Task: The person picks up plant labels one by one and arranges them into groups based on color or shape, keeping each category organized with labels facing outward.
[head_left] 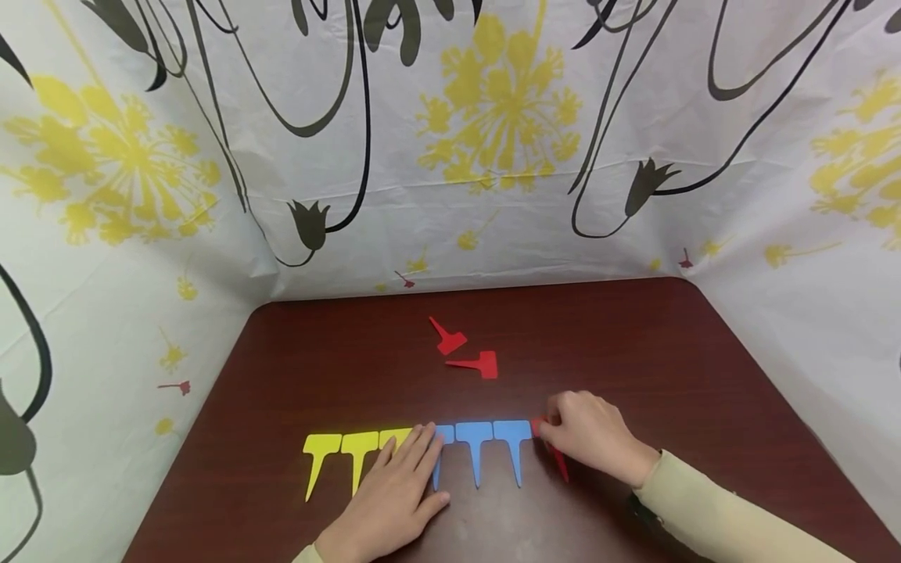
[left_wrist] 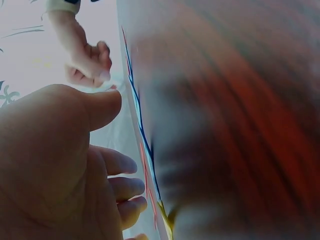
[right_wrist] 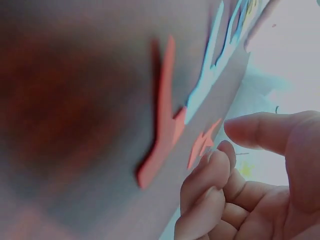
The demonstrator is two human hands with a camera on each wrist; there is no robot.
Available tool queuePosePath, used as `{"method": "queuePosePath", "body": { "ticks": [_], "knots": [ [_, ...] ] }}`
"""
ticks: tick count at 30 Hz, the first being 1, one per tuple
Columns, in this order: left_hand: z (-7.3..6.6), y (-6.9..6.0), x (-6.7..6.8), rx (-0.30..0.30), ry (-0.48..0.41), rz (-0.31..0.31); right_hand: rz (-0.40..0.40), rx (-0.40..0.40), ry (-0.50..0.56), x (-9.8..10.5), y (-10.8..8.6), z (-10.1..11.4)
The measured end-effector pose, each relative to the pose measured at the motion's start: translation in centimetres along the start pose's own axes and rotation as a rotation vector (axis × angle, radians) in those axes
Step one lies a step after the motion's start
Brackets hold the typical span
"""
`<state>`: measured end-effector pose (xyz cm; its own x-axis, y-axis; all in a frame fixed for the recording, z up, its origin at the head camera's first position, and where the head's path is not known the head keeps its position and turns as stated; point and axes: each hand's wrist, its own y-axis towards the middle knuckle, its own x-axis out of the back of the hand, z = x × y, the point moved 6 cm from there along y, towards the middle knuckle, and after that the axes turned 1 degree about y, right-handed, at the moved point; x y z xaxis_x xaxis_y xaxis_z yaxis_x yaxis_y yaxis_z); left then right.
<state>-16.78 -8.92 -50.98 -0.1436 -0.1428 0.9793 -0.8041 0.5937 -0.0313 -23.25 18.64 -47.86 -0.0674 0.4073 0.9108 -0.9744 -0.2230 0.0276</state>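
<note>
T-shaped plant labels lie side by side in a row on the table: yellow labels (head_left: 322, 444) at left, blue labels (head_left: 475, 432) in the middle and a red label (head_left: 558, 463) at the right end. My left hand (head_left: 394, 494) lies across the row with straight fingers, hiding parts of a yellow and a blue label. Over the red end label is my right hand (head_left: 594, 432), covering some of its top. In the right wrist view that red label (right_wrist: 162, 120) lies on the table, and the loosely curled fingers (right_wrist: 205, 200) and thumb stand apart with nothing between them.
Two more red labels, one tilted (head_left: 449, 341) and one lying sideways (head_left: 486, 364), are farther back on the dark brown table (head_left: 338, 344). A white cloth (head_left: 422, 234) with flower prints hangs behind the table and along both sides.
</note>
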Motion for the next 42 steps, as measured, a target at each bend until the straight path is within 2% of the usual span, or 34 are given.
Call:
{"method": "queuePosePath", "body": {
  "ticks": [8, 18, 25, 34, 42],
  "knots": [
    [0.4, 0.1, -0.2, 0.006, 0.003, 0.021, -0.045, 0.096, 0.003, 0.3, 4.1, 1.9],
    [0.5, 0.3, -0.1, 0.018, 0.005, 0.038, -0.040, 0.157, 0.033, -1.0, 8.5, 3.3],
    [0.7, 0.3, 0.1, 0.029, 0.010, 0.042, -0.051, 0.226, -0.017, -1.8, 11.4, 4.7],
    [0.9, 0.2, 0.0, 0.035, 0.003, 0.063, -0.021, 0.349, -0.136, -3.5, 13.4, 7.4],
    [0.8, 0.3, -0.2, 0.023, 0.008, 0.073, -0.029, 0.421, -0.230, -4.7, 14.4, 8.0]
  ]
}}
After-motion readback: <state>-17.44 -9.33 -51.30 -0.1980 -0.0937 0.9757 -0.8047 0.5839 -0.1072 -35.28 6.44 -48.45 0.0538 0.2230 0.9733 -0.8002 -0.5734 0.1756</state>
